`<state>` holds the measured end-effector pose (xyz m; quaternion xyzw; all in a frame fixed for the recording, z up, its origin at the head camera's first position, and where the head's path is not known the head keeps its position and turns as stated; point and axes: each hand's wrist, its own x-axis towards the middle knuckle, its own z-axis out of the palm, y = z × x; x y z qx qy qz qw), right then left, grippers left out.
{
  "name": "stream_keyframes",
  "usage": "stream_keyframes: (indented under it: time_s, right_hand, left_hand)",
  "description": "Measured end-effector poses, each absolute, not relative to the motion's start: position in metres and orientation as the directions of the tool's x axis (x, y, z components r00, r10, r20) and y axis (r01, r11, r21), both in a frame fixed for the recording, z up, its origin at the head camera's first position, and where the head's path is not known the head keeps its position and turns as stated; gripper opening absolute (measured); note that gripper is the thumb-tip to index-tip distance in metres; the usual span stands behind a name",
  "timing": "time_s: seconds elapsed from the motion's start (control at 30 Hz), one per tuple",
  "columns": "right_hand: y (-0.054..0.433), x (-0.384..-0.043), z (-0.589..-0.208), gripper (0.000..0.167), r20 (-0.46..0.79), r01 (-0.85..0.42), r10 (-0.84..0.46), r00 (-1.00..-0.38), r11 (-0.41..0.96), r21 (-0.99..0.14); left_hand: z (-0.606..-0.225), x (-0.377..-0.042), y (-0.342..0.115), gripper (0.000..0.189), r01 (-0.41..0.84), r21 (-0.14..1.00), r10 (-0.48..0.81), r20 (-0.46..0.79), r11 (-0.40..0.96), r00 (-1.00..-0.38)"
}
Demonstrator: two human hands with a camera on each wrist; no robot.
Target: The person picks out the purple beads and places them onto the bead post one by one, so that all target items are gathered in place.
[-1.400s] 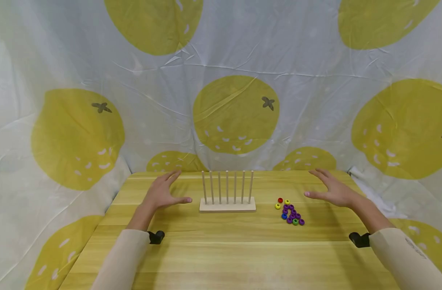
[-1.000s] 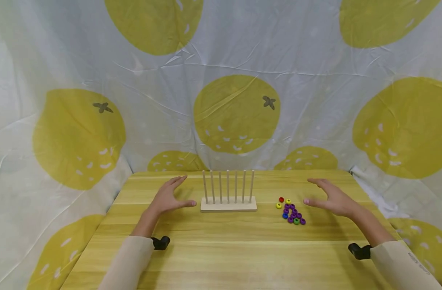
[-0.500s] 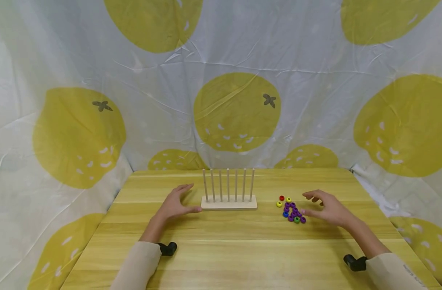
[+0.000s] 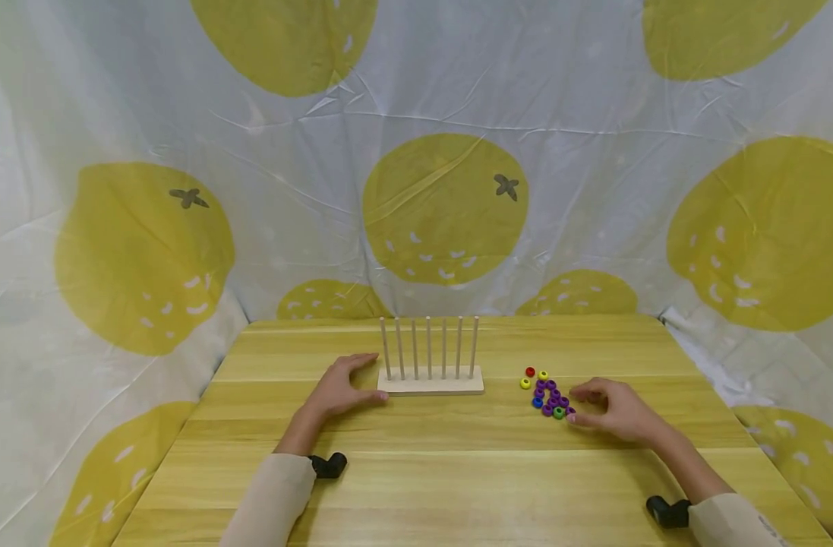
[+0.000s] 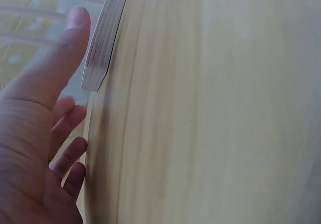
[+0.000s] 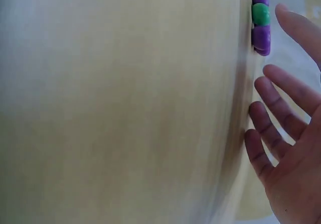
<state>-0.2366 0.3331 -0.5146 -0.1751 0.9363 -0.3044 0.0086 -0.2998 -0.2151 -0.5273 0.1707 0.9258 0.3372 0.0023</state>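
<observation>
A pale wooden stand [image 4: 430,386] with a row of several upright bare pegs sits near the middle of the table. My left hand [image 4: 341,387] is at its left end, thumb by the front corner and fingers reaching behind. In the left wrist view the fingers [image 5: 67,156] are loosely bent and hold nothing, while the thumb overlaps the base's end. My right hand [image 4: 617,412] is low at the right side of the loose beads [image 4: 547,397], thumb and fingers apart. Purple beads [image 6: 261,37] and a green bead [image 6: 261,14] lie just beyond its fingertips in the right wrist view.
A red bead [image 4: 530,372] and two yellow beads lie at the far side of the cluster; a blue bead [image 4: 537,403] is on its left. The wooden table [image 4: 443,486] ends against a white cloth [image 4: 580,205] printed with yellow fruit.
My left hand has moved right and lower, up to the stand's left end. The right hand has come down and nearer to the beads, its fingers bending slightly. Stand and beads stay put.
</observation>
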Motion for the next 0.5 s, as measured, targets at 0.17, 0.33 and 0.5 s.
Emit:
stream_keyframes:
  time_s: [0.17, 0.33, 0.5]
  right_hand:
    - [0.335, -0.236, -0.521, 0.051, 0.103, -0.337, -0.34, -0.935, 0.755, -0.563]
    - [0.336, -0.237, -0.526, 0.045, 0.105, -0.331, -0.336, -0.936, 0.742, -0.583]
    - [0.335, -0.237, -0.528, 0.038, 0.1, -0.309, -0.315, -0.944, 0.734, -0.605]
  left_hand:
    - [-0.53, -0.302, -0.213, 0.085, 0.316, 0.645, 0.325, 0.11, 0.696, -0.939]
    - [-0.532, -0.302, -0.211, 0.075, 0.298, 0.66, 0.309, 0.103, 0.69, -0.945]
    - [-0.533, -0.301, -0.209, 0.068, 0.27, 0.674, 0.288, 0.088, 0.688, -0.954]
